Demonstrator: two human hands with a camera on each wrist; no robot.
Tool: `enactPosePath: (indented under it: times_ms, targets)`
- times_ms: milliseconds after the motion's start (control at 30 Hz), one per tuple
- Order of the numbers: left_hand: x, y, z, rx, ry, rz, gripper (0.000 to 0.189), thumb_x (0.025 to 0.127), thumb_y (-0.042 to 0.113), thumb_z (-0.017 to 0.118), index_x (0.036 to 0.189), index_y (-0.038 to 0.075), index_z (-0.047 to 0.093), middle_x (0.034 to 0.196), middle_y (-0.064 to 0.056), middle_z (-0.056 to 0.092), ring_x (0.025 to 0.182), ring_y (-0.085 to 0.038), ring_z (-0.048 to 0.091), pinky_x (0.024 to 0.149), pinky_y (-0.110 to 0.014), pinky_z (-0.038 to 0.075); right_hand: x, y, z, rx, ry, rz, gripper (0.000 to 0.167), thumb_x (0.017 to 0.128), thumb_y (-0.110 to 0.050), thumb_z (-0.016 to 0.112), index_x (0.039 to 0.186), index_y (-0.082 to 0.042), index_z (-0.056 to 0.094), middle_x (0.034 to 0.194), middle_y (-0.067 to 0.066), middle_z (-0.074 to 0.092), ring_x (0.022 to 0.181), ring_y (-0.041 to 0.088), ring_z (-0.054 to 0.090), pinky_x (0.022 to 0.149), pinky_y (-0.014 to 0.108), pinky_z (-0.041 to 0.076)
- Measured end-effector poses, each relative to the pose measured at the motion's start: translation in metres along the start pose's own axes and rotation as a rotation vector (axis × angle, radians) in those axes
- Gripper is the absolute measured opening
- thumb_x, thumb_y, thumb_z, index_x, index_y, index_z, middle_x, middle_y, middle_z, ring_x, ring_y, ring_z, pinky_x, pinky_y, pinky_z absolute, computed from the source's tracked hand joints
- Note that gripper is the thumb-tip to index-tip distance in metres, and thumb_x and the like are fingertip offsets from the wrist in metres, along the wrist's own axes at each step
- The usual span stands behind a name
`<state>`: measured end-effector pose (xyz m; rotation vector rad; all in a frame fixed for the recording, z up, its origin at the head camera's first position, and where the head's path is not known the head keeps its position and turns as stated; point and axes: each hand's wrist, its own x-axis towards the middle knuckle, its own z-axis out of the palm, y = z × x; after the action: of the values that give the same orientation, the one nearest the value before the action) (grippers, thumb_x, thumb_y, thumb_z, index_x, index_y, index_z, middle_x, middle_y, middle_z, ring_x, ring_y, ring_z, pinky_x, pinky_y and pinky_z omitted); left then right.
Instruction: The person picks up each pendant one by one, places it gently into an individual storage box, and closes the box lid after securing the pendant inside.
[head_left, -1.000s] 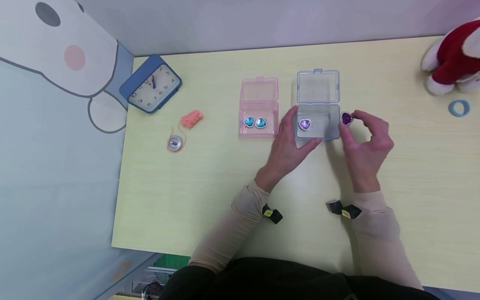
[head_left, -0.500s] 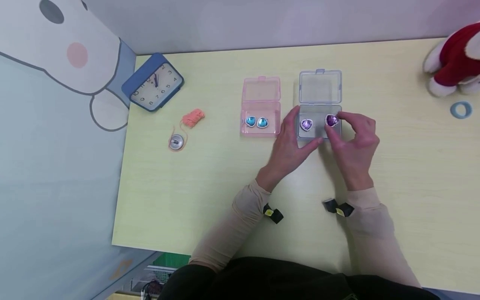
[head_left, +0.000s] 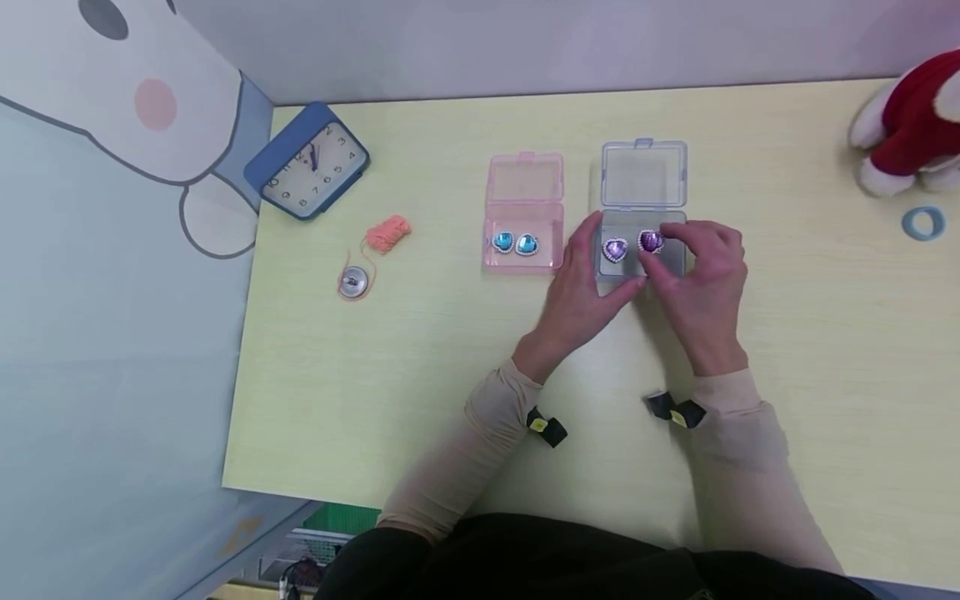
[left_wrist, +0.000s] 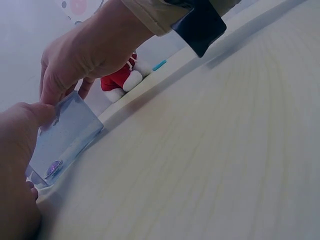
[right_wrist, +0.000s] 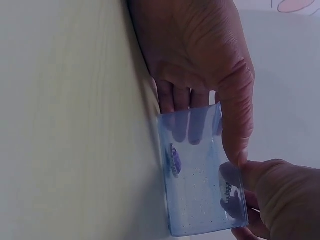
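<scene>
A translucent blue plastic box point(head_left: 637, 265) stands with its lid raised toward the back. My left hand point(head_left: 573, 287) holds it from the left, fingers along its side and thumb at its front wall. Inside, at the left, lies a light purple heart-shaped gem point(head_left: 615, 249) with a silvery beaded rim. My right hand point(head_left: 703, 279) pinches a darker purple gem point(head_left: 651, 242) with a similar rim, between thumb and index finger. In the right wrist view this gem point(right_wrist: 226, 191) shows through the box wall near its upper edge, apart from the other gem point(right_wrist: 175, 161).
Left of the blue box is an open pink box point(head_left: 522, 260) with two blue heart gems point(head_left: 527, 244). Farther left are coral yarn point(head_left: 388, 234), a metal disc point(head_left: 353, 282) and a blue clock point(head_left: 307, 162). A red-and-white plush point(head_left: 918, 117) and a blue ring point(head_left: 923, 223) are at the right.
My right hand has moved left with the dark purple gem, from outside the blue box's right side to within its outline. My left hand keeps its hold on the box.
</scene>
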<state>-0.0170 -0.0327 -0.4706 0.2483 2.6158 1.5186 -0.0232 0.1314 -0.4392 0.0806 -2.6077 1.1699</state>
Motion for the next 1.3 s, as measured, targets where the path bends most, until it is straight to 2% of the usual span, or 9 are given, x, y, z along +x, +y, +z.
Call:
enactPosePath:
  times_ms: [200,567,1300]
  targets:
    - [0.0005,0.0007,-0.0001,-0.003,-0.009,-0.005,0.098,0.095,0.039,0.079,0.165,0.020,0.013,0.164,-0.004,0.034,0.142,-0.015,0.041,0.116,-0.027,0.038,0.0041,-0.0034,-0.0021,-0.021,-0.049,0.026,0.036,0.088,-0.006,0.086,0.119,0.007,0.074,0.117,0.028,0.074,0.117,0.043,0.053,0.102,0.049,0.035]
    - [-0.0004,0.0002,-0.0009,-0.002,-0.005,-0.005,0.097,0.095,0.038,0.079,0.165,0.019,0.014,0.163,-0.006,0.035,0.140,-0.016,0.043,0.114,-0.027,0.040,0.0061,-0.0076,-0.0027,-0.029,-0.089,0.057,0.036,0.087,-0.003,0.086,0.120,0.006,0.074,0.118,0.028,0.073,0.119,0.044,0.052,0.106,0.055,0.033]
    - [0.0005,-0.0009,0.0006,-0.005,0.000,0.022,0.097,0.095,0.036,0.079,0.164,0.017,0.014,0.161,-0.007,0.036,0.138,-0.015,0.043,0.111,-0.023,0.039,0.0055,-0.0073,-0.0032,-0.054,-0.096,0.078,0.037,0.089,-0.004,0.084,0.122,0.007,0.073,0.122,0.029,0.072,0.120,0.044,0.052,0.105,0.056,0.034]
